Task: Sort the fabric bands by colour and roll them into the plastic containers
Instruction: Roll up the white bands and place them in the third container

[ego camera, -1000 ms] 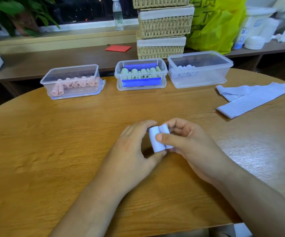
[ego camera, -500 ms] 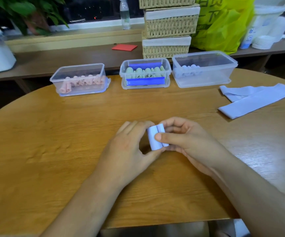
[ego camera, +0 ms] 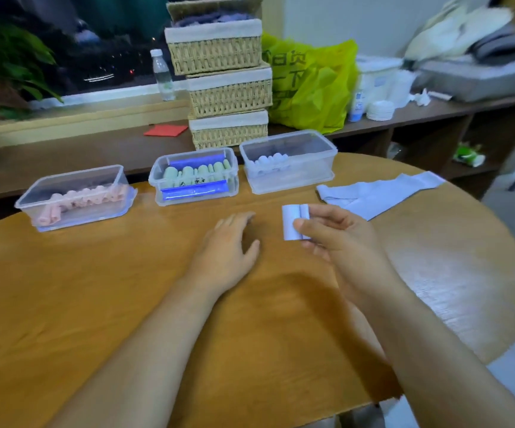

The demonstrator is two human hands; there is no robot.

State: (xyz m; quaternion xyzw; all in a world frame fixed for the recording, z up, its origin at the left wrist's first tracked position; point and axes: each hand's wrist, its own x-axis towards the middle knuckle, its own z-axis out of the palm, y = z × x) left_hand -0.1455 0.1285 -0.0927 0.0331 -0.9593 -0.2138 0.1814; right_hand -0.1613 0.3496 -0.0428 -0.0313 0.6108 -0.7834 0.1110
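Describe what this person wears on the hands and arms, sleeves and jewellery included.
Nothing is worn on the left hand or the right hand: no gloves, rings, watch or bracelet show. The left arm and the right arm are bare as far as the frame reaches, with no sleeve in view.
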